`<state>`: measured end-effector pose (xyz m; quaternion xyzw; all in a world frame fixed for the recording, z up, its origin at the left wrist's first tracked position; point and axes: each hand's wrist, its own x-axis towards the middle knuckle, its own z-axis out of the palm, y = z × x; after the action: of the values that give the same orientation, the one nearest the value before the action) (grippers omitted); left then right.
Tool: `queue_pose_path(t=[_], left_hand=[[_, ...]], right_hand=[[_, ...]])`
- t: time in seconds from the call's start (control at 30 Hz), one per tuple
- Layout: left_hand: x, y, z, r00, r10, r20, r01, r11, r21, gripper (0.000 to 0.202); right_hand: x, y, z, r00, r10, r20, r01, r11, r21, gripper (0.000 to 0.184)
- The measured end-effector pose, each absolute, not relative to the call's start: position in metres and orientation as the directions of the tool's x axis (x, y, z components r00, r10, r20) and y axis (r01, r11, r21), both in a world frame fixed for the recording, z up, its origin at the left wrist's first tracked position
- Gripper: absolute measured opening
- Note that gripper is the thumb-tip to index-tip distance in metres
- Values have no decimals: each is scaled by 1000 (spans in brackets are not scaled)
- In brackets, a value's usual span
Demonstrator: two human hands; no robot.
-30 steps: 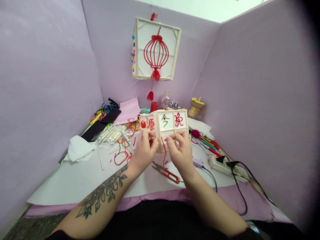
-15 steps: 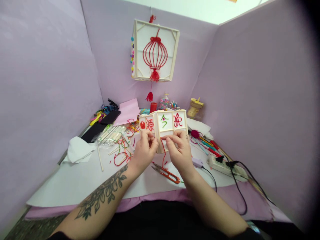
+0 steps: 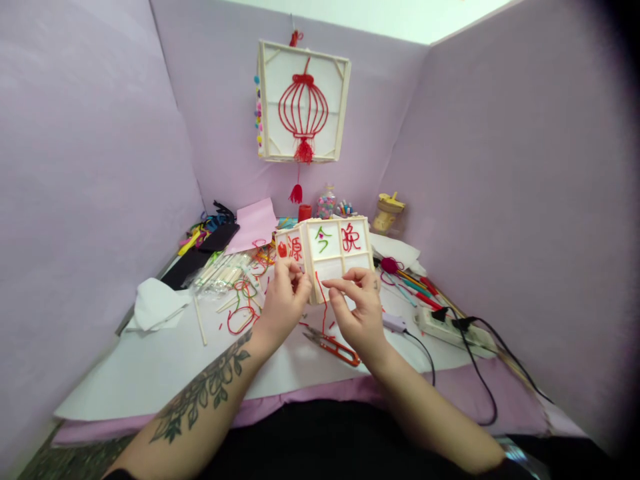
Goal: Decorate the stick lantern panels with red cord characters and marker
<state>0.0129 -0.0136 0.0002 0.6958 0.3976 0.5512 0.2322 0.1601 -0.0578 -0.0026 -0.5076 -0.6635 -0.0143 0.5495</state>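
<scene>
I hold a small white box lantern [image 3: 330,250] with a wooden frame and red and green yarn characters above the table. My left hand [image 3: 285,300] grips its lower left corner, fingers closed on the frame. My right hand [image 3: 357,307] pinches a thin red cord [image 3: 323,303] against the lantern's lower front panel; the cord hangs down between my hands. Orange thread snips [image 3: 333,345] lie on the white sheet just below.
A larger lantern [image 3: 303,100] with a red yarn lantern design hangs at the back. Wooden sticks and yarn scraps [image 3: 235,287] lie left, a white cloth [image 3: 155,303] further left. A power strip [image 3: 453,327] with black cables and coloured pens [image 3: 415,287] sit right. Purple walls enclose the table.
My right hand has slid a little down and left along the lantern's lower panel with the red cord. The view has shifted slightly left.
</scene>
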Motion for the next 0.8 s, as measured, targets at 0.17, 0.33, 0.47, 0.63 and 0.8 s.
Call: queue_pose_path(t=[0.17,0.33,0.47,0.63,0.8], left_hand=[[12,-13,-1,83,805,588,322,-580,748,14],[13,-14,0,77,809,582,322,-573,754,14],[13,-14,0,80,811,580,316,-572,756,14],[13,-14,0,77,814,576,305,-569,764,14],[13,-13,1,53,830,555,306,-543,782,14]], right_hand=[[159,-54,-2,101,654,749,690,497,-526,20],[159,-53,-3,90,665,742,681,503,-533,20],[159,-52,-3,93,666,740,683,499,-534,19],[160,-54,0,105,650,753,670,513,-537,19],[169,-70,-10,185,499,846,676,560,-478,6]])
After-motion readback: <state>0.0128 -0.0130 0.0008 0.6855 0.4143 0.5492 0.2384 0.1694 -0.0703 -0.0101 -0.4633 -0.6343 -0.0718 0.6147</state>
